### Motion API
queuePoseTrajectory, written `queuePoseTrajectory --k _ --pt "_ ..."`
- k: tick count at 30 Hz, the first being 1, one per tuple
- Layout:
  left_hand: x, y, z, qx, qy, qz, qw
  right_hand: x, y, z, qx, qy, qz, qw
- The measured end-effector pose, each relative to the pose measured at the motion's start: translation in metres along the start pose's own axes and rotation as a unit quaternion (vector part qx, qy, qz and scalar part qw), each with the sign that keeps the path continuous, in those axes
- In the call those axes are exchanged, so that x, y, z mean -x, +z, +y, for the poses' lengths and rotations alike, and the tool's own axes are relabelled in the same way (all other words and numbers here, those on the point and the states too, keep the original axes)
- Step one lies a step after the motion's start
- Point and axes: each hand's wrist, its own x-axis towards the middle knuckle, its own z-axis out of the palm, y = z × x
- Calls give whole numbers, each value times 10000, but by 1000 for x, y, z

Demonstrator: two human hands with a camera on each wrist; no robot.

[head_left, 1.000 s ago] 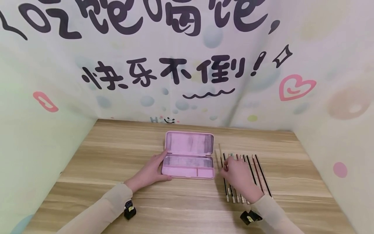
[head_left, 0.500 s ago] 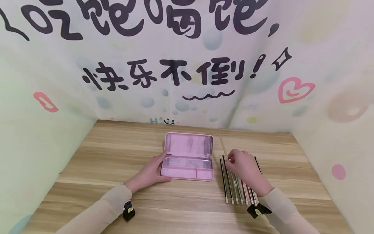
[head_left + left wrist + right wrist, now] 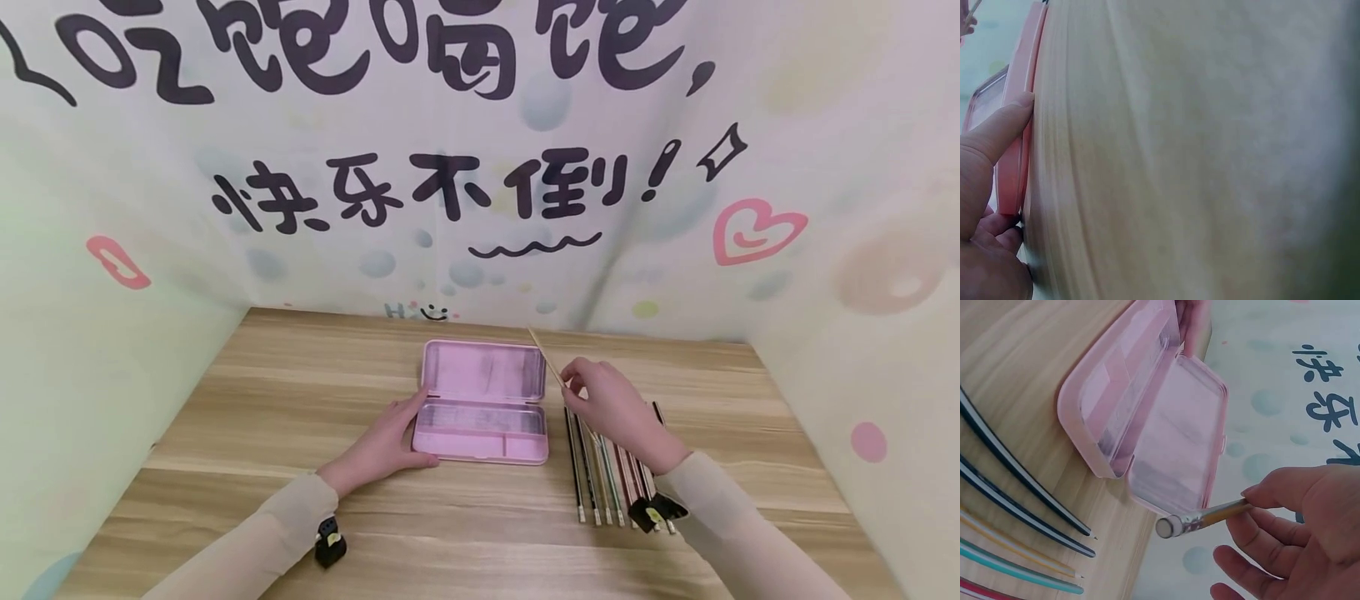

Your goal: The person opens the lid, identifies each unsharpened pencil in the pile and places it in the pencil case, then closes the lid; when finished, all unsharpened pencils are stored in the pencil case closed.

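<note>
A pink pencil case lies on the table with its lid raised; no pencils show inside. My left hand holds its left end, the thumb along the front side and the fingers round the corner. Between thumb and fingertips, my right hand pinches a yellow pencil in the air, right of the case. Its eraser end faces the right wrist camera, while the other end slants up and left in the head view. Beneath this hand lies a row of several pencils, partly hidden by hand and wrist.
The wood-grain table meets a printed cloth wall behind the case. Pale walls also stand at both sides. The pencils lie roughly parallel, their eraser ends toward the front.
My right hand has raised the yellow pencil off the row and shifted toward the case. The pencil's far end has swung left. My left hand stays at the case.
</note>
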Motion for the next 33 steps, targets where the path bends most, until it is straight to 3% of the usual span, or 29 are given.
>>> queuePoseTrajectory --k 8,23,33 --pt "1 0 1 -41 42 34 10000 -19 4 -5 -126 -568 -104 9983" --pt "-1 -2 0 10 77 47 10000 -44 19 -14 87 -1024 -341 9941" --pt "0 -2 1 35 32 25 10000 -56 41 -15 699 -1757 -522 9806"
